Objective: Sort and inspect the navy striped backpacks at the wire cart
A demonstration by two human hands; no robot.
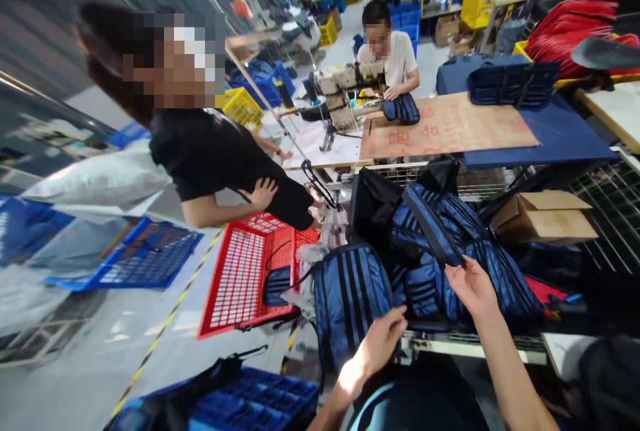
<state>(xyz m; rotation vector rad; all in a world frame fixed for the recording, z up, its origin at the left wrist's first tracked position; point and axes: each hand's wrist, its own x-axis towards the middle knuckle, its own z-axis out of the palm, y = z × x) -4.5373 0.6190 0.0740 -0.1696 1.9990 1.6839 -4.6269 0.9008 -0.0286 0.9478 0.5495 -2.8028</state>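
Observation:
A blue backpack with black stripes hangs in front of me, and my left hand grips its lower right edge. My right hand pinches a blue and black strap that runs up over a pile of similar blue backpacks lying on a wire rack.
A person in black bends over a red crate at left. Another person sits at a sewing machine behind a table with a brown board. A cardboard box sits right. Blue crates lie on the floor.

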